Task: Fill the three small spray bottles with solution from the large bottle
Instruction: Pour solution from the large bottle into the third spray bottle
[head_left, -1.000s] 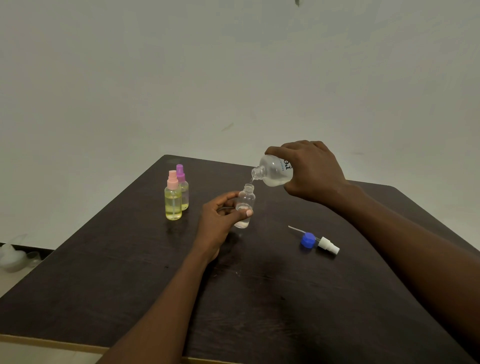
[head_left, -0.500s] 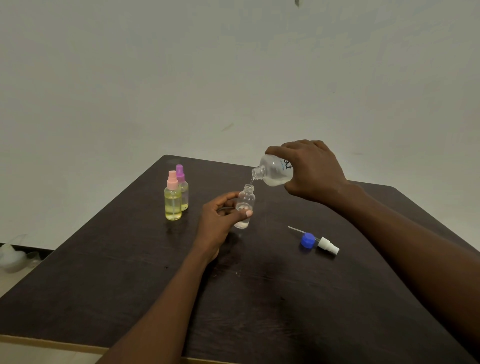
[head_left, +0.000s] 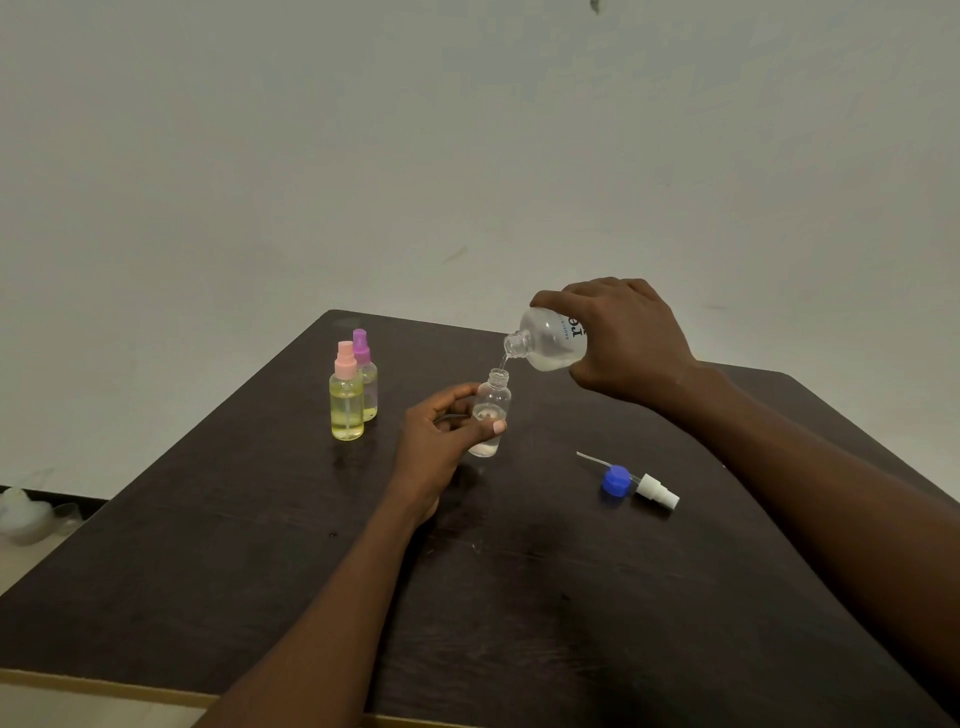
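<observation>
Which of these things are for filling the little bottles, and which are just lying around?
For the job: large bottle, open small bottle, pink-topped bottle, purple-topped bottle, blue spray top.

Just lying about: pale clutter on the floor, far left.

Three small spray bottles (head_left: 346, 410) (head_left: 371, 389) (head_left: 496, 400), one large bottle (head_left: 550, 345), one loose blue spray top (head_left: 631, 483), one table (head_left: 571, 597).

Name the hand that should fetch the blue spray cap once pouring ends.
Probably the right hand: the blue spray cap lies nearer it, while the left hand steadies the open small bottle.
</observation>
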